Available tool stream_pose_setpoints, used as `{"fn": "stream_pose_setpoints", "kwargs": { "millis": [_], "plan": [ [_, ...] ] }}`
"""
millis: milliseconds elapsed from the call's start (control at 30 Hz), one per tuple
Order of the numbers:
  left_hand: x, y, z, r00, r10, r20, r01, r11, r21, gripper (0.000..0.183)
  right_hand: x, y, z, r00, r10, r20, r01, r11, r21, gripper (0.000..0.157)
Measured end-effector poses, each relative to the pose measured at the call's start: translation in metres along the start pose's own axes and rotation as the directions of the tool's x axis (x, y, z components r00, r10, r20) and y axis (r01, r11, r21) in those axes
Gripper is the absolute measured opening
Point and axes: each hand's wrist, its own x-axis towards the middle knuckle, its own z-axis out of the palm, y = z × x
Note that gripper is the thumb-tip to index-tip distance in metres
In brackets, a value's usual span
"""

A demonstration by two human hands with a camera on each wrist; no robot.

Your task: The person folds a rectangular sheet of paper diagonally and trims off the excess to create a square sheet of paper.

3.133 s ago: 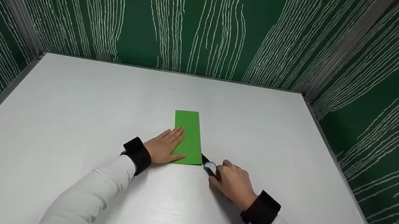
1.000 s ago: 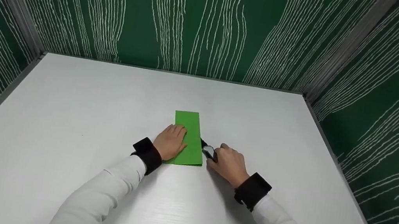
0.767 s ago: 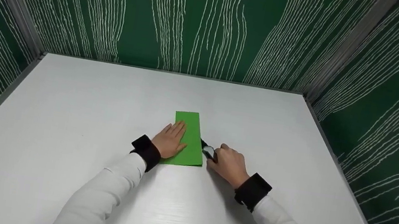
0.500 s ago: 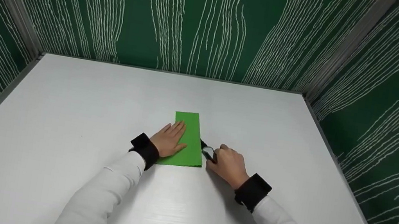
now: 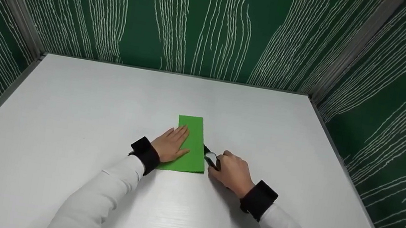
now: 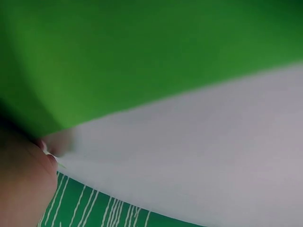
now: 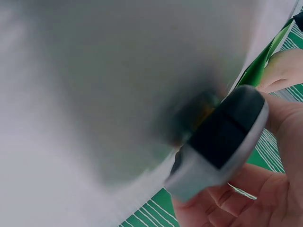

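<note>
A folded green paper sheet (image 5: 193,151) lies on the white table. My left hand (image 5: 170,144) rests flat on its left half, fingers straight and thumb spread. In the left wrist view, the paper (image 6: 142,52) fills the top, with part of my left hand (image 6: 26,179) at lower left. My right hand (image 5: 234,173) grips a black-and-grey tool (image 5: 213,162), stapler-like in shape, whose dark tip meets the paper's right edge. The right wrist view shows the rounded end of that tool (image 7: 227,137) close up, held by curled fingers; its far end is blurred.
The white tabletop (image 5: 109,96) extends around the paper. Green panels (image 5: 145,13) with white wavy lines stand at the back and both sides, joined by grey corner posts (image 5: 351,51).
Since the earliest frame, the tool has moved from the paper's near right corner farther up its right edge. My left hand bunched its fingers, then flattened them. The paper has shifted slightly toward me.
</note>
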Motion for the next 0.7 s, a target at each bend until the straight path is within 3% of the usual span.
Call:
{"fn": "stream_pose_setpoints", "kwargs": {
  "millis": [700],
  "plan": [
    [-0.013,0.003,0.004,1.0,0.029,-0.004,-0.029,1.0,-0.003,0.072,-0.016,-0.011,0.0,0.999,-0.023,-0.022,0.023,1.0,0.004,0.036]
  ]
}}
